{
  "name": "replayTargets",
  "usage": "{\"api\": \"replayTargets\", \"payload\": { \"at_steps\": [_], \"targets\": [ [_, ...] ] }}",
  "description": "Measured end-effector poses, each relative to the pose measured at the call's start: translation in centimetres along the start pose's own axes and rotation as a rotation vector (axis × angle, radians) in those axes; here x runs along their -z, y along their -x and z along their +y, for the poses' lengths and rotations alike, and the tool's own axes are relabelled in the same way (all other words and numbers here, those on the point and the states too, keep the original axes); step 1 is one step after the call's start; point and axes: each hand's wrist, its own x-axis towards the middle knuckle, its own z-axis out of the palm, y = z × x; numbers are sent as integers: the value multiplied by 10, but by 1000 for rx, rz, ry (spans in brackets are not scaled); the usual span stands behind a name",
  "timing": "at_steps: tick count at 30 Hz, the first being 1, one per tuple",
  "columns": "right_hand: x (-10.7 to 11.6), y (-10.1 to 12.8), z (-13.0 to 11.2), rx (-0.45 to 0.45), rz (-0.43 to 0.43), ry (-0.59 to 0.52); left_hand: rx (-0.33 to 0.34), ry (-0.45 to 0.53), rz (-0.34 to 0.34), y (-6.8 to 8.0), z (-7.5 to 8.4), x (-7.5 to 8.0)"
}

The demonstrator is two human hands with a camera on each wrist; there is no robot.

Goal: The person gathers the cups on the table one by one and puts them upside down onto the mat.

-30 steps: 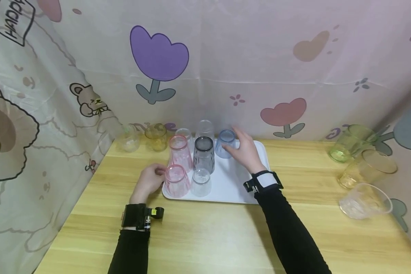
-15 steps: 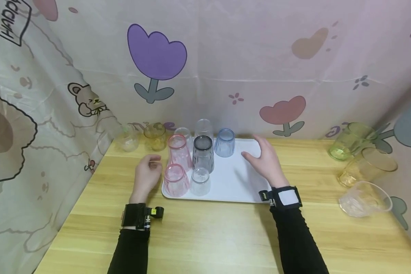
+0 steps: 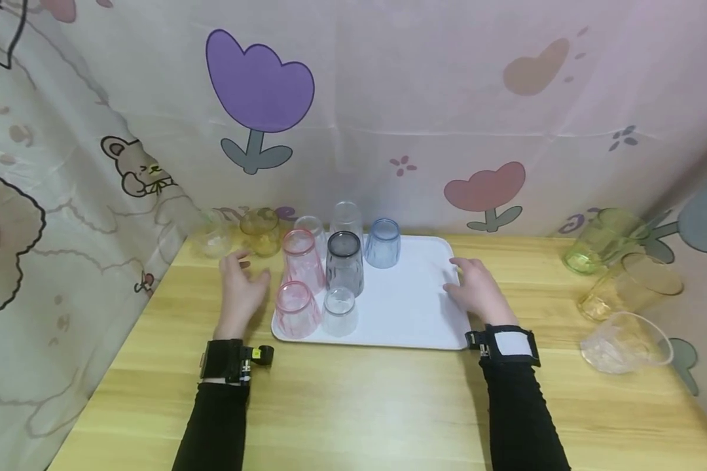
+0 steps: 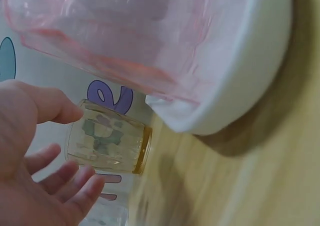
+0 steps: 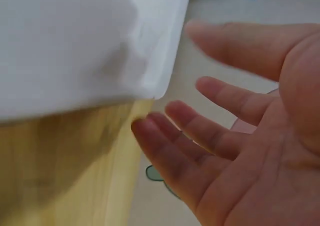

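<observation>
one white tray [image 3: 412,314] lay on the wooden table [image 3: 353,405], carrying seven upturned cups: two pink, the near one [image 3: 296,309] at the tray's near left corner and the other [image 3: 302,260] behind it, one grey [image 3: 344,263], one blue [image 3: 383,243] and three clear. two more cups stood off the tray at far left, one amber [image 3: 259,231] and one clear [image 3: 212,235]. three lay at far right: green [image 3: 601,241], amber and clear.

the left hand [image 3: 239,294] hovered just left of the tray, fingers loosely spread, holding nothing. the right hand [image 3: 479,292] sat at the tray's right edge, fingers relaxed, empty.

the left wrist view alone showed that palm [image 4: 35,176] facing the far-left amber cup, apart from it. the right wrist view alone showed a gap between fingers [image 5: 200,136] and tray corner [image 5: 150,81].
</observation>
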Motion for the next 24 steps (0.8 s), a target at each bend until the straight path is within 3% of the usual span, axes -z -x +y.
{"api": "replayTargets", "payload": {
  "at_steps": [7,16,24],
  "targets": [
    [-1,-2,7,-85,-39,26,57,-14,44,-17,-2,-1],
    [-1,-3,14,-126,-65,47,91,11,3,-45,-4,-7],
    [-1,-4,12,-133,-82,60,98,32,-31,-62,-2,-3]
  ]
}}
